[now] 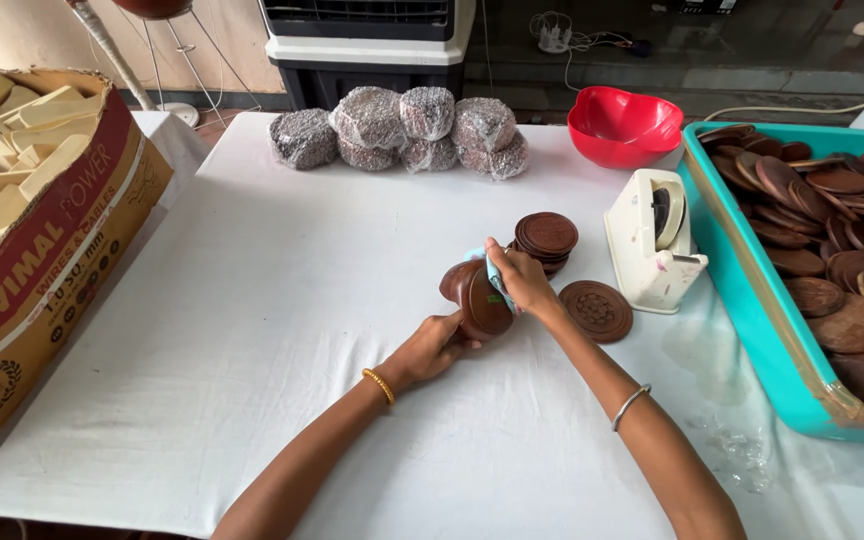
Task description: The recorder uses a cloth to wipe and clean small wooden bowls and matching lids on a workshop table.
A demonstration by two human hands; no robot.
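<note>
- The left hand [432, 348] cups a small stack of round dark wooden discs [474, 297] from the near side, fingers clamped on its edge, just above the middle of the white desk [252, 330].
- The right hand [522, 280] presses on the far side of the stack, fingers closed on a pale blue piece [493, 272] that I cannot identify.
- The discs look stiff, smooth and fairly light; stacked, they may slide on each other, so a hold across the rims, squeezing the faces together, seems safest.
- A second disc pile [545, 238] and a single carved disc [596, 310] lie just right; a cream tape dispenser [652, 245] stands further right.
</note>
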